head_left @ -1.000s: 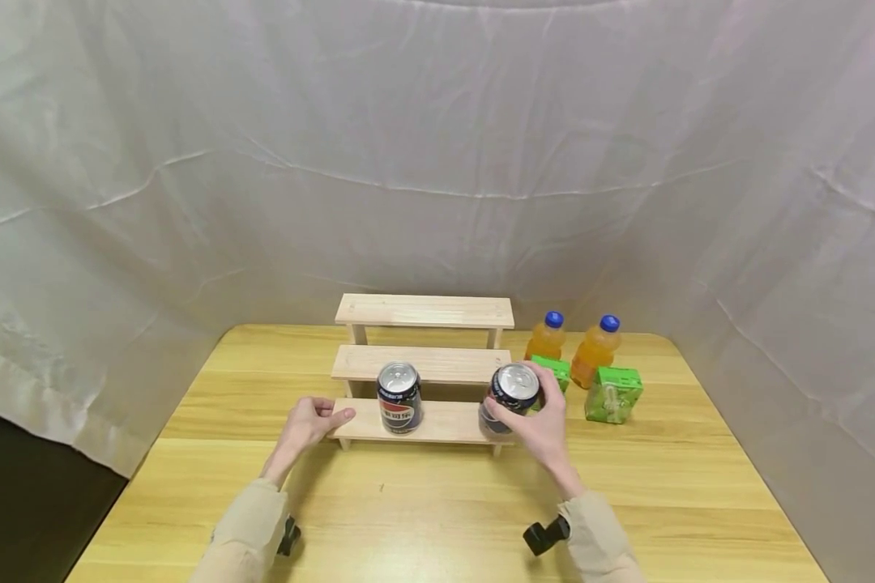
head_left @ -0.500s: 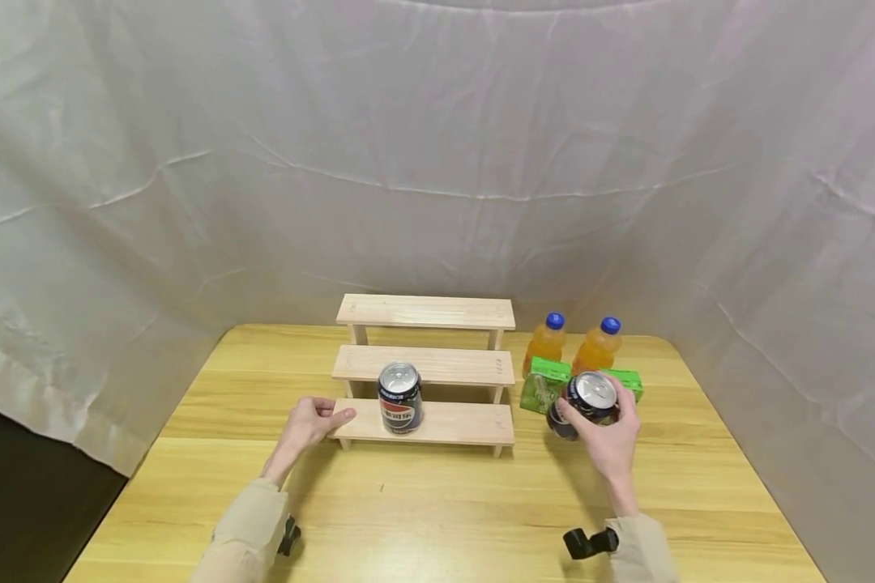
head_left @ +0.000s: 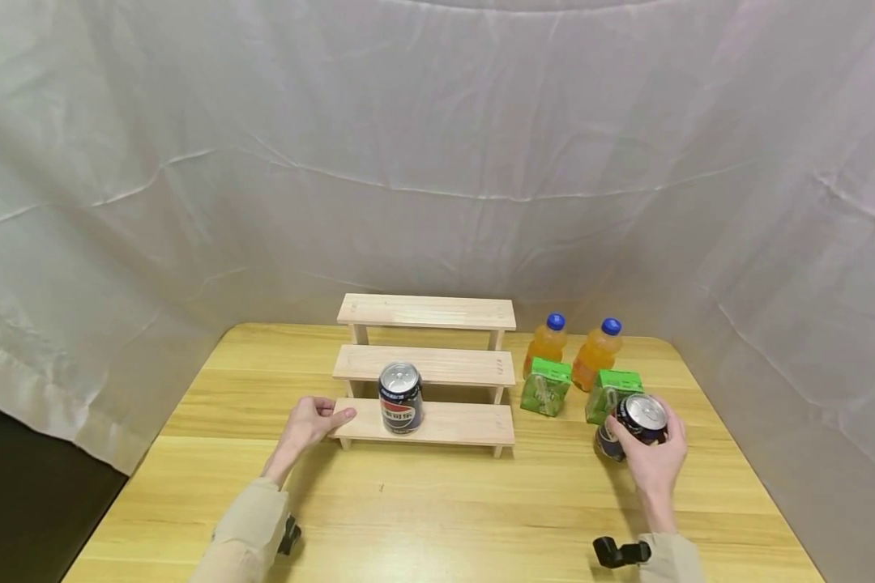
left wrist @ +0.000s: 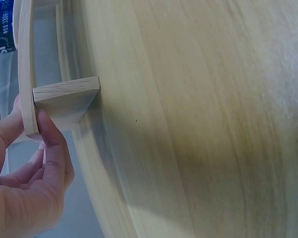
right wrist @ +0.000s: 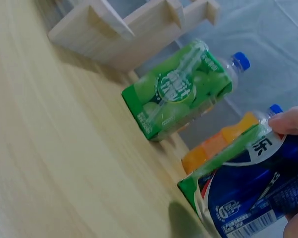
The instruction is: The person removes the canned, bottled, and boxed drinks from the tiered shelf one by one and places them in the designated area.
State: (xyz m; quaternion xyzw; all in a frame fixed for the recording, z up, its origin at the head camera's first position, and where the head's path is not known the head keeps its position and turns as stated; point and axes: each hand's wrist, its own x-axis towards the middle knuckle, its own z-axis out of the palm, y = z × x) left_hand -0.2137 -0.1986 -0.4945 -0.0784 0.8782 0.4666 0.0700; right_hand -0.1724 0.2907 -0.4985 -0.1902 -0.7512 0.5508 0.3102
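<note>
My left hand [head_left: 309,423] pinches the left end of the lowest step of a three-tier wooden shelf [head_left: 459,423]; in the left wrist view its thumb and fingers [left wrist: 52,148] lie on both faces of the board. A dark blue Pepsi can [head_left: 399,398] stands on that step, left of the middle. At the right, my right hand [head_left: 658,463] grips a second soda can [head_left: 643,414] by its sides, just in front of a green juice box [head_left: 616,389]. In the right wrist view this can [right wrist: 258,183] is tilted in the picture and overlaps the juice box behind it.
Another green juice box [head_left: 546,387] stands right of the shelf. Behind the boxes are two orange drink bottles, a left one [head_left: 545,344] and a right one [head_left: 596,352], both with blue caps. Grey cloth [head_left: 437,202] hangs behind the wooden table [head_left: 437,518].
My right hand has carried its can off the right end of the lowest step, rightward to the front of the right juice box. My left hand has stayed on the shelf.
</note>
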